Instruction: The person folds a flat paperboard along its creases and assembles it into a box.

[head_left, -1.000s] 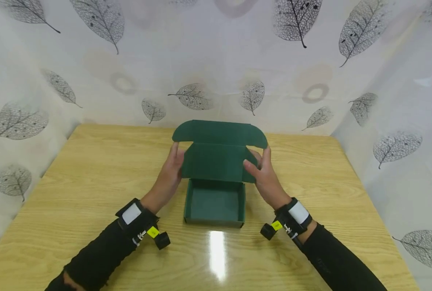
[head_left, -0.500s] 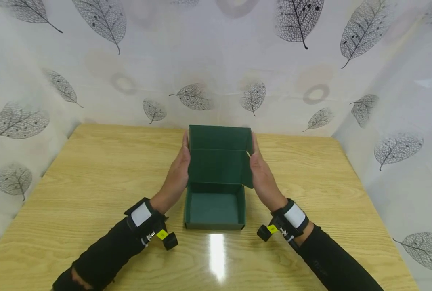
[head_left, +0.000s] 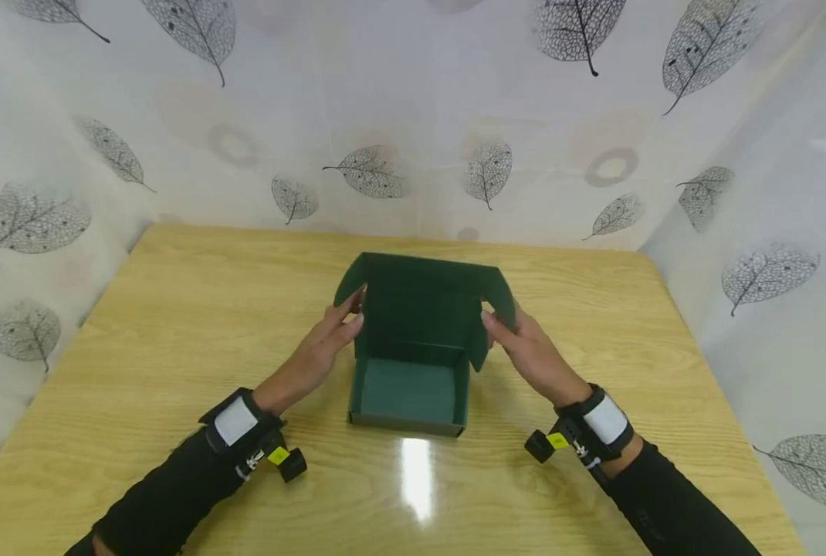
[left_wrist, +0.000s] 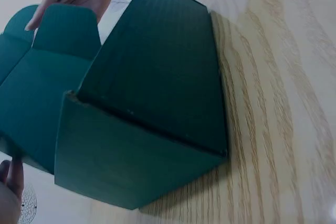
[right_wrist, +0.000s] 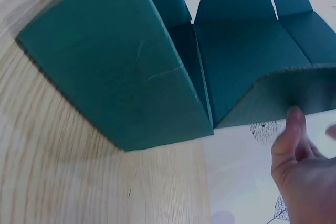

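A dark green cardboard mailer box (head_left: 407,425) stands on the table with its lid (head_left: 423,309) raised. The lid's front panel tips forward, and its rounded end flaps spread outward. On the left, my left hand (head_left: 312,355) has finger and thumb at the lid's side flap, one fingertip reaching the gap beside the rounded flap. My right hand (head_left: 534,355) is at the opposite side, thumb in the matching gap and other fingers partly hidden behind the rounded flap. In the right wrist view, a digit of the right hand (right_wrist: 304,166) touches the outside of the lid's side flap (right_wrist: 273,95).
The box rests on a pale wood-grain table (head_left: 211,309). Behind and beside it hangs a white curtain (head_left: 413,93) printed with grey leaves. Black wrist cameras (head_left: 291,463) hang below both wrists, near the tabletop.
The lid has tilted further forward. Its rounded end flaps, spread at first and then tucked in, stand out again. Both hands have moved outward from the flat hold along the lid's sides.
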A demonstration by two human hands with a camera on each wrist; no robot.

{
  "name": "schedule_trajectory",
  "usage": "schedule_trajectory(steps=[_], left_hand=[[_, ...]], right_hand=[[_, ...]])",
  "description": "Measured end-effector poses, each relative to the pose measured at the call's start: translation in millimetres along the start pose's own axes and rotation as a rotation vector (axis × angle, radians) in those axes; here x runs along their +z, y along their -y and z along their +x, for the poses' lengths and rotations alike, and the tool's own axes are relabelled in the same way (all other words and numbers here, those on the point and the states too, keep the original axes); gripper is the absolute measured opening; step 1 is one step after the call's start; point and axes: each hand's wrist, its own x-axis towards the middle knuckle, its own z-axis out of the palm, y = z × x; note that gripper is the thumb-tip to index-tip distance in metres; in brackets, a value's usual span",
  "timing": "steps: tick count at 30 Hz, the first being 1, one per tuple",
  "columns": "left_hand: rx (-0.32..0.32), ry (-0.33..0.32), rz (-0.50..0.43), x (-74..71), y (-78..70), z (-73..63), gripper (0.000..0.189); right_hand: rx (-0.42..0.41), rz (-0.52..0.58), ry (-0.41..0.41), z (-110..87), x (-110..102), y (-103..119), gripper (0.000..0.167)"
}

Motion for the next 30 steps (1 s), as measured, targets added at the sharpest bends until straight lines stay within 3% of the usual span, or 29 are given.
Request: schedule_trajectory(steps=[6, 10, 13, 15, 17, 19, 23, 26, 30], left_hand=[[0.029, 0.044, 0.010, -5.6, 3.0, -7.6, 0.068], [0.174, 0.092, 0.066, -9.2, 8.8, -12.1, 0.060], [0.305, 0.112, 0.153, -11.6, 15.0, -15.1, 0.061], [0.336, 0.111, 0.233, -13.3, 20.3, -18.0, 0.068], [0.327, 0.118, 0.292, -15.2, 25.4, -20.1, 0.077], [0.296, 0.127, 0.350, -17.6, 29.8, -21.9, 0.084], [0.232, 0.141, 0.437, -22.8, 35.4, -23.9, 0.082], [0.215, 0.153, 0.483, -26.3, 38.9, -24.1, 0.080], [0.207, 0.190, 0.535, -29.1, 43.1, -22.9, 0.082]], right_hand=[[-0.030, -0.131, -0.018, -6.1, 3, -1, 0.040], [-0.178, -0.240, -0.010, -10.4, 8, -8, 0.040], [-0.323, -0.306, 0.022, -13.4, 12, -19, 0.053], [-0.383, -0.352, 0.035, -16.4, 14, -26, 0.063], [-0.407, -0.376, 0.056, -19.8, 15, -32, 0.072], [-0.391, -0.402, 0.081, -23.8, 16, -36, 0.086], [-0.274, -0.421, 0.172, -31.6, 15, -39, 0.115], [-0.177, -0.476, 0.228, -36.2, 16, -39, 0.117], [-0.168, -0.629, 0.251, -37.7, 17, -42, 0.113]])
